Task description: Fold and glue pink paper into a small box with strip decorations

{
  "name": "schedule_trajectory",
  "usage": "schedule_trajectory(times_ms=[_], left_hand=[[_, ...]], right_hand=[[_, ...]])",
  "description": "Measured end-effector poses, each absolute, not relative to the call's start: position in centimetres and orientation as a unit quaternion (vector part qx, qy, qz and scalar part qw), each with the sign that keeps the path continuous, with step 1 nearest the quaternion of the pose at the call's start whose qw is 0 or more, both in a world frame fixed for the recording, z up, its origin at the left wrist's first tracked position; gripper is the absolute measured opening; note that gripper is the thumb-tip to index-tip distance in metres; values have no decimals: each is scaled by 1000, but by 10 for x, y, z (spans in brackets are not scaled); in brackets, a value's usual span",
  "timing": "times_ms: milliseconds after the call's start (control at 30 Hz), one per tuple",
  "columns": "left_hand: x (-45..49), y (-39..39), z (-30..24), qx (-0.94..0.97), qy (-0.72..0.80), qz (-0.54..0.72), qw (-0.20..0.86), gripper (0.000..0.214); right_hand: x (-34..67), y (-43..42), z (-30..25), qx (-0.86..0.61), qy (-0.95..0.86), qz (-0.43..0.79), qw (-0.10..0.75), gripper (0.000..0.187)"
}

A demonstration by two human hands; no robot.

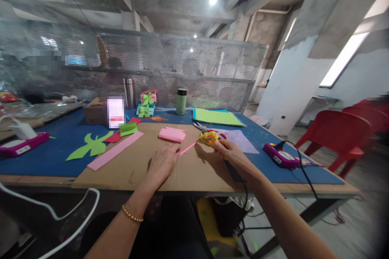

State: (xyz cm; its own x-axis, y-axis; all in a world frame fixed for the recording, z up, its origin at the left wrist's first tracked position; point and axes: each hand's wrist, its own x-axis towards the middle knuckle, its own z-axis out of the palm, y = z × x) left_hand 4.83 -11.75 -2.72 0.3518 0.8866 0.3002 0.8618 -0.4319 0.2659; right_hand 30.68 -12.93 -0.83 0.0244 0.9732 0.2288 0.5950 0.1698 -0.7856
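Note:
My right hand (234, 154) is closed around a yellow hot glue gun (208, 138), its nozzle pointing left. A narrow pink paper strip (187, 148) runs from the fingers of my left hand (164, 162) toward the nozzle; whether they touch is too small to tell. My left hand rests low over the cardboard sheet (182, 176), fingers closed on the strip's near end. Just beyond lies a folded pink paper piece (172, 134). Scissors (199, 126) with red handles lie behind the glue gun, partly hidden by it.
Left are a long pink strip (115, 151), a green paper cutout (92, 145) and a cardboard box (96, 110). A green bottle (181, 102), steel flask (129, 94) and green sheets (217, 117) stand or lie farther back. A purple power strip (281, 156) with a black cord sits right.

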Motion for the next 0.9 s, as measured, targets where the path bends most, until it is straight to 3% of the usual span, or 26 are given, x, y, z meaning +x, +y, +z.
schedule_trajectory(times_ms=[367,900], left_hand=[[48,-118,-29,821,534,203,20,25],[49,-117,-29,820,532,209,27,28]], right_hand=[[307,-137,-1,-603,-656,204,406,53],[270,-160,-11,-553,-701,252,373,48]])
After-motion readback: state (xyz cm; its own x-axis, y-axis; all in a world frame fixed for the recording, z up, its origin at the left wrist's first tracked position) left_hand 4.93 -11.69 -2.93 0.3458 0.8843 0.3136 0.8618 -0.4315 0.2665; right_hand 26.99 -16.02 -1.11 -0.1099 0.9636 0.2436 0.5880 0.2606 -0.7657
